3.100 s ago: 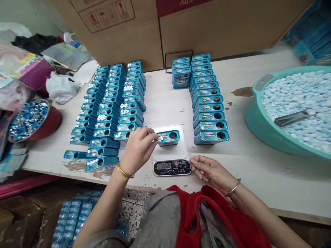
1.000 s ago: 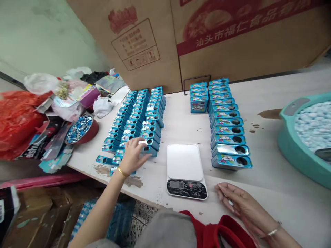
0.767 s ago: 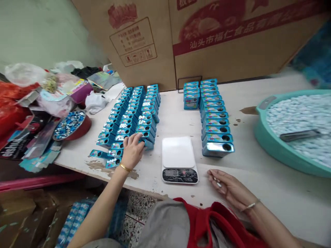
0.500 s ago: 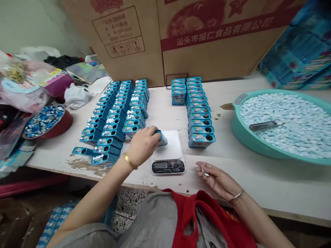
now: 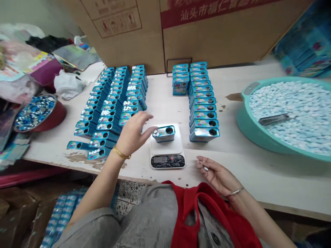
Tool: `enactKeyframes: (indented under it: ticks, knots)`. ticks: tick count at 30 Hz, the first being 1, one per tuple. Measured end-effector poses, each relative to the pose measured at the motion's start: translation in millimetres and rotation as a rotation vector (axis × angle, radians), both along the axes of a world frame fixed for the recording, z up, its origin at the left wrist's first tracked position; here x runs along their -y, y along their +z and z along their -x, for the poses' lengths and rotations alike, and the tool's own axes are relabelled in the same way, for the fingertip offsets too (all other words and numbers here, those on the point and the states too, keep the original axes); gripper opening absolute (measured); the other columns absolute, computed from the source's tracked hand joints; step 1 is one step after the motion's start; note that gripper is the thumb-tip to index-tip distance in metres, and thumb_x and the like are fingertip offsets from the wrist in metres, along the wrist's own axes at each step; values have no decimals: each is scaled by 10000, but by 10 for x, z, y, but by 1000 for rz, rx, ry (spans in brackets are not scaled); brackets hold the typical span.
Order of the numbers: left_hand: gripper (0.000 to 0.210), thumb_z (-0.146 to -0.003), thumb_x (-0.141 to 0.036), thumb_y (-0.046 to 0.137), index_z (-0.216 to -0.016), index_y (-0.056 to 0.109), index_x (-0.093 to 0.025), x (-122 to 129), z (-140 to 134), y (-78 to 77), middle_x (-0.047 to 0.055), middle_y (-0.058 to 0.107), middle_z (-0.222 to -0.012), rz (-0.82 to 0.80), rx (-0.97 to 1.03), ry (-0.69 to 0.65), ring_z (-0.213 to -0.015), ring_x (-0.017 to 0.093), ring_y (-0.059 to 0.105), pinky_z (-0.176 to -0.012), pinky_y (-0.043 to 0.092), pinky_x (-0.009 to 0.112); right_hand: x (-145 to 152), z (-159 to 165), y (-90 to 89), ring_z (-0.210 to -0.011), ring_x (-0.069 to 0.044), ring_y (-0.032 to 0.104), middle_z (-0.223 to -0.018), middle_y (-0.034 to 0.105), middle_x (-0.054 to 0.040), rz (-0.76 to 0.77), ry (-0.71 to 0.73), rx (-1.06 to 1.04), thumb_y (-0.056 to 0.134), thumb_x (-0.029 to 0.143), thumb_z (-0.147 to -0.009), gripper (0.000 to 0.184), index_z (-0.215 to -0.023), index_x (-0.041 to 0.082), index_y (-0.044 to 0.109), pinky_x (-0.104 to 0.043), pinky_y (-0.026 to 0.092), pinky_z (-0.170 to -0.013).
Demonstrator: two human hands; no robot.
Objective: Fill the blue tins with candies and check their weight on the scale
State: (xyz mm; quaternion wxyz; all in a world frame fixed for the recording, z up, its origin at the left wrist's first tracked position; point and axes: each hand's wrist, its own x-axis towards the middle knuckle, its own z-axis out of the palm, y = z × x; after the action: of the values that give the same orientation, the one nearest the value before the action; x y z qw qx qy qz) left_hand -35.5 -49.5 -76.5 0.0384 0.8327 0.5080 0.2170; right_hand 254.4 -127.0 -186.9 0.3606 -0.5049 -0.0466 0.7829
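A blue candy tin (image 5: pixel 164 137) stands upright on the white plate of a digital kitchen scale (image 5: pixel 165 148). Several white candies lie on the left end of its lid, beside a round dark opening. My left hand (image 5: pixel 134 132), fingers spread and holding nothing, hovers just left of that tin. To the right of the scale, low over the table, my right hand (image 5: pixel 218 175) is palm up with fingers curled. Between its fingers and thumb is a white candy (image 5: pixel 206 168); whether more are in the palm, I cannot tell.
Rows of blue tins (image 5: pixel 107 119), many with white candies on top, stand left; more tins (image 5: pixel 204 132) stand right. A teal basin (image 5: pixel 248 127) of white candies holds a metal scoop (image 5: pixel 274 119). A red bowl (image 5: pixel 55 119) sits far left. A large carton (image 5: pixel 196 44) stands behind.
My left hand has let go of the tin on the scale and drawn back left, its fingers opening. The right hand has stayed in much the same place. The view has shifted slightly.
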Motion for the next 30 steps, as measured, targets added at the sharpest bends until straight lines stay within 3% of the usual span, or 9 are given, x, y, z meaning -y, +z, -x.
enactKeyframes:
  ticks: [4,7,10,14,18,24,30]
  knots:
    - [192,-921,-330,550,-1032,575,-175,225,312,-170,40,656,-934,32,178,185,-807,139,617,-773,518,293,-18,84,11,-621,-82,606,-778,635,-15,80,14,-24,741,110,-700,222,-888,189,656,-123,529,-483]
    - [201,-902,-321,580,-1038,591,-174,380,435,-372,33,671,-921,88,234,230,-768,123,619,-743,525,272,-25,138,61,-575,-63,562,-747,613,1,46,89,-51,778,222,-720,222,-899,186,651,-113,462,-419]
    - [210,-896,-321,590,-1049,601,-177,469,477,-510,27,675,-890,122,280,254,-745,121,617,-722,527,267,-56,176,151,-607,-65,561,-769,638,-11,-9,139,24,831,230,-656,300,-900,171,667,-121,466,-471]
    - [225,-903,-321,585,-1073,607,-176,500,459,-553,32,677,-890,131,320,247,-758,125,626,-728,530,275,-150,209,319,-625,-72,551,-814,665,-30,-132,230,129,861,286,-625,368,-920,160,681,-153,455,-509]
    - [224,-928,-324,547,-1098,606,-190,496,380,-533,45,677,-930,73,295,213,-834,148,631,-793,533,314,-301,237,497,-547,-71,505,-766,642,-20,-276,353,221,817,433,-674,394,-905,157,657,-194,349,-441]
    - [300,-911,-334,573,-1196,594,-241,481,182,-527,91,643,-1154,-128,171,157,-1081,216,585,-930,478,406,-709,414,768,-419,-32,347,-649,576,31,-639,550,398,653,555,-806,394,-828,167,587,-220,249,-422]
    - [358,-906,-374,574,-1255,586,-295,501,8,-613,90,599,-1302,-119,52,184,-1220,265,515,-1020,359,477,-1152,750,1000,-546,-80,437,-612,544,30,-1109,827,798,568,405,-896,272,-784,160,609,-226,323,-536]
